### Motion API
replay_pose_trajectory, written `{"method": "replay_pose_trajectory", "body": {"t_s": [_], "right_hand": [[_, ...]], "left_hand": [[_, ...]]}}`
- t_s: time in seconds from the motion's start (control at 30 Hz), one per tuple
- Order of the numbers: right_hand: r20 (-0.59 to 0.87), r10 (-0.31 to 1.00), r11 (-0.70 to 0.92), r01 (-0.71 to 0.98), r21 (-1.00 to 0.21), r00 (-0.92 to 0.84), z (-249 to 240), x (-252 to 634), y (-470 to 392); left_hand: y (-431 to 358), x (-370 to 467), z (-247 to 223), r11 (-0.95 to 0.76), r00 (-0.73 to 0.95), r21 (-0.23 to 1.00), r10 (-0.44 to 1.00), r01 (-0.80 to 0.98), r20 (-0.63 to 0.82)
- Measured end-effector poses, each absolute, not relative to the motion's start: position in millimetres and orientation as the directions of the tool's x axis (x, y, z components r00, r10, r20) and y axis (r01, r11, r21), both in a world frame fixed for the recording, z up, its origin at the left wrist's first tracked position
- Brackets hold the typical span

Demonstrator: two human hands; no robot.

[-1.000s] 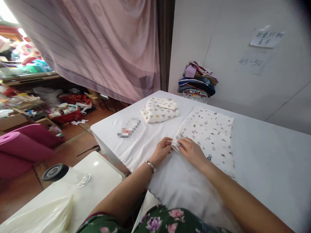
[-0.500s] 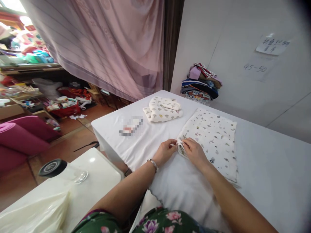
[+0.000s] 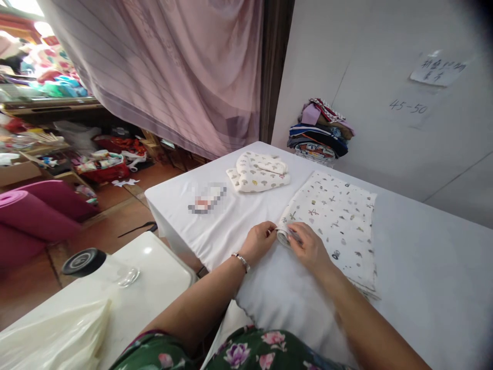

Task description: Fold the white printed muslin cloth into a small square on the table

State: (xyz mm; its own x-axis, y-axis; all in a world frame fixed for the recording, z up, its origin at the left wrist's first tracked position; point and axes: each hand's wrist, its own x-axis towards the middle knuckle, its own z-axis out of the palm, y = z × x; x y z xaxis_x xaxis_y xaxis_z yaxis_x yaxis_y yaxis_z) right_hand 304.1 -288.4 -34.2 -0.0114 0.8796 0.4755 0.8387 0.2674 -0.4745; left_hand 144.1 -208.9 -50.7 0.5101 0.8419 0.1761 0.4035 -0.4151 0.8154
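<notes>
A folded white cloth (image 3: 331,221) with small grey-green prints lies flat on the white-covered table (image 3: 416,257). Its near left corner is curled over in layers. My left hand (image 3: 262,239) pinches the edge of that corner between thumb and fingers. From the other side, my right hand (image 3: 308,244) grips the same corner, its fingers bent over the curled fabric; the fingertips are partly hidden. Beyond my hands sits a second cloth (image 3: 260,174), cream with mushroom-like prints, folded into a bundle. A blurred-out flat object (image 3: 208,199) rests left of it.
A clear cup with a black lid (image 3: 84,262) and a pale plastic bag (image 3: 57,334) are on a white side table (image 3: 154,277) at left. Folded clothes (image 3: 319,128) are stacked by the wall. Pink rolled mats (image 3: 34,216) and a pink curtain (image 3: 185,72) stand beyond.
My right hand has shifted slightly left and its fingers have moved on the cloth's corner. My left hand keeps its pinch there. The view has turned a little.
</notes>
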Motion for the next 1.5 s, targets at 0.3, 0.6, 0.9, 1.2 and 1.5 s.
{"method": "replay_pose_trajectory", "body": {"t_s": [0.3,0.6,0.9,1.2,1.5], "right_hand": [[0.514,0.858,0.236,0.908,-0.347,-0.027,-47.5,311.8,-285.1],[0.646,0.752,0.353,0.908,-0.225,-0.131,-45.0,305.6,-287.6],[0.571,0.820,0.094,0.994,-0.059,-0.044,-40.4,291.3,-290.0],[0.612,0.787,0.129,0.991,-0.030,-0.083,-42.7,288.8,-287.8],[0.585,0.809,0.106,0.994,-0.037,-0.065,-44.6,291.6,-283.9]], "left_hand": [[-214.2,144.2,-46.3,-0.437,0.558,0.822,0.809,0.366,0.181],[-205.3,152.9,-52.1,-0.411,0.515,0.837,0.836,0.361,0.188],[-204.4,154.7,-53.4,-0.444,0.512,0.825,0.828,0.349,0.229],[-204.9,155.4,-52.2,-0.451,0.488,0.825,0.835,0.341,0.255],[-205.8,155.9,-53.1,-0.450,0.492,0.828,0.833,0.334,0.254]]}}
